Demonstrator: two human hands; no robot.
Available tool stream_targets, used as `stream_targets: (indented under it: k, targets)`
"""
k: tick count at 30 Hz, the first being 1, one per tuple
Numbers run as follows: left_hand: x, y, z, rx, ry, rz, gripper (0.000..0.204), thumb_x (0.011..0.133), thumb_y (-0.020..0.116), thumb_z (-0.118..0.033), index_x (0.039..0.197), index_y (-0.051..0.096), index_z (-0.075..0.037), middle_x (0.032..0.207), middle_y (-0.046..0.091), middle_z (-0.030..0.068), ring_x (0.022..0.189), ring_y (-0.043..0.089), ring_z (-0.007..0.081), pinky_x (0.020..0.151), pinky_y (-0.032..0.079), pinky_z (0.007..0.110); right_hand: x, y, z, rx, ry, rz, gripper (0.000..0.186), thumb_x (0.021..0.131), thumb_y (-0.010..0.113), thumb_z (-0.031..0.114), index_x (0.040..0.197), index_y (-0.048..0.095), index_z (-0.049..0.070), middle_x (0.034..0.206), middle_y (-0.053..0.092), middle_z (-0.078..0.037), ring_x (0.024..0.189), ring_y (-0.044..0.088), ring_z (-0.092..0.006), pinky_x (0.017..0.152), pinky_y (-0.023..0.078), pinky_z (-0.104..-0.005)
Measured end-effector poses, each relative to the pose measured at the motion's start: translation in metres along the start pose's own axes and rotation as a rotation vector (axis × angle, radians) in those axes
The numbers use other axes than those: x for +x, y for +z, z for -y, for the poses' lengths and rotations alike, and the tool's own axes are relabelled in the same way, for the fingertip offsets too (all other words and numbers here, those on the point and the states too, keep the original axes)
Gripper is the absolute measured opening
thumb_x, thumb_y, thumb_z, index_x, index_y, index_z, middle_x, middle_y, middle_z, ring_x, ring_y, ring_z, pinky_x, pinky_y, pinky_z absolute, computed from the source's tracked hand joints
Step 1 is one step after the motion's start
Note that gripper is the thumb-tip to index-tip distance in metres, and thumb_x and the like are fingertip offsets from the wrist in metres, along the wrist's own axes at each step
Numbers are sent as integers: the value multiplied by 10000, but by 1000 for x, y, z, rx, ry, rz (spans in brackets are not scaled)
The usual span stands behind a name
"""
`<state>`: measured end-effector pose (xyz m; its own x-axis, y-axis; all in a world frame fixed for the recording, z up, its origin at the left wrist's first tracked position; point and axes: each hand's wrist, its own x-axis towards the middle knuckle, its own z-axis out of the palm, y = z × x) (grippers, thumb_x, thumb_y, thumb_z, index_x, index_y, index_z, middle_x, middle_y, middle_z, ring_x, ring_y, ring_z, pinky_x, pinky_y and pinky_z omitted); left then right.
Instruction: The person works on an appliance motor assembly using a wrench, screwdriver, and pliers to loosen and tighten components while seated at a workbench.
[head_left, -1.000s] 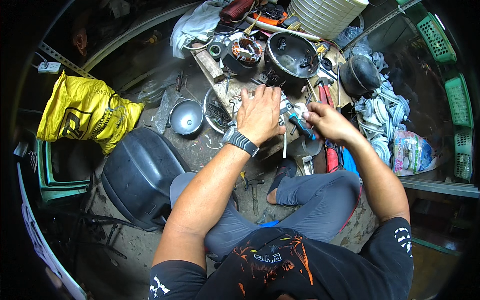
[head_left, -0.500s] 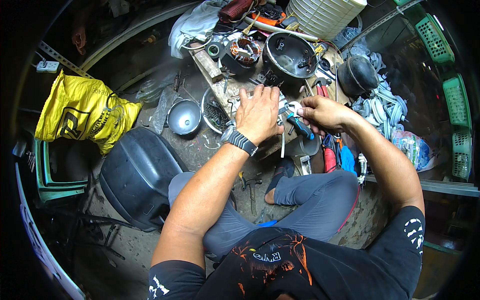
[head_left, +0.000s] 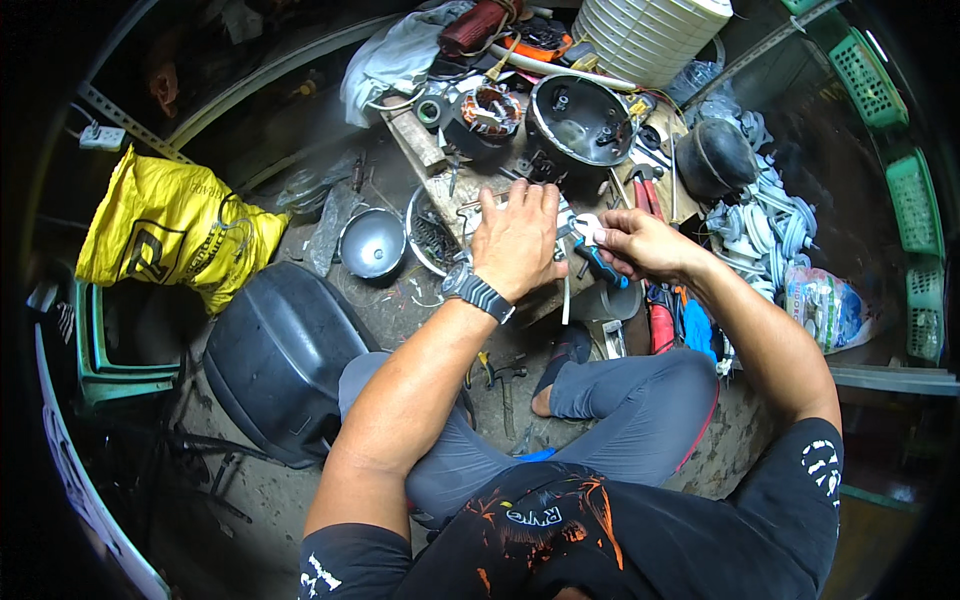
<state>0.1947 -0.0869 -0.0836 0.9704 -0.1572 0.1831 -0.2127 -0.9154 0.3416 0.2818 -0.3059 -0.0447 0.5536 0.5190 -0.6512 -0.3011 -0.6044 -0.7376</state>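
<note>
My left hand (head_left: 515, 240) lies over a metal part at the near edge of the low wooden workbench (head_left: 418, 140), fingers stretched out; the palm hides most of the part. My right hand (head_left: 643, 245) grips an adjustable wrench (head_left: 602, 268) with a blue and black handle. The wrench's silver jaws (head_left: 585, 227) are close to the left hand, beside the part; whether they touch it I cannot tell. Just beyond the hands sits a round black motor housing (head_left: 578, 125) with a copper-wound stator (head_left: 490, 108) to its left. Red-handled pliers (head_left: 648, 195) lie past the right hand.
A metal bowl (head_left: 372, 243) and a container of small parts (head_left: 430, 235) stand left of the bench. A hammer (head_left: 508, 395) lies on the floor between my legs. White plastic parts (head_left: 765, 225) are heaped at right. A black case (head_left: 285, 355) and yellow sack (head_left: 175, 230) are at left.
The whole view has shifted slightly. My right hand has come a little nearer, and the wrench has turned slightly with it. The left hand stays flat over the part.
</note>
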Motion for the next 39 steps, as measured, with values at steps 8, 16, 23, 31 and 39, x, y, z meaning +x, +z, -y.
stream_targets:
  k: [8,16,23,31,39]
  targets:
    - [-3,6,-2,133,-7,-36,964,754,824,-610,1443,512,-12,1330,608,121,1364,514,325,1062,391,696,-5,15,12,-186,-25,-69,179,1108,532,183,1063,611,29,771,565,13,559,504,-74,491,424,-257]
    - [-3,9,-3,125,5,-76,899,759,821,-561,1415,534,-18,1314,597,112,1349,514,324,1062,378,707,-1,9,5,-27,15,-40,198,1112,537,206,1011,600,48,763,558,12,564,504,-68,490,418,-260]
    - [-1,4,-2,68,-9,-16,884,779,822,-513,1436,506,-12,1301,598,125,1345,520,326,1077,394,684,-1,9,13,-239,-41,-78,243,1088,573,230,1047,657,7,768,598,11,597,531,-78,535,449,-288]
    - [0,6,-2,72,21,-44,852,778,817,-507,1408,521,-15,1243,601,116,1255,555,302,1008,419,621,2,6,3,-293,-79,-107,309,1082,604,294,990,656,3,750,616,-22,585,538,-102,529,429,-313]
    - [0,9,0,12,41,-39,843,762,845,-469,1402,527,-23,1267,596,100,1278,556,280,1049,398,655,10,-16,22,-716,-334,-1,328,1068,617,294,1005,670,-24,791,682,-101,705,617,-194,681,501,-405]
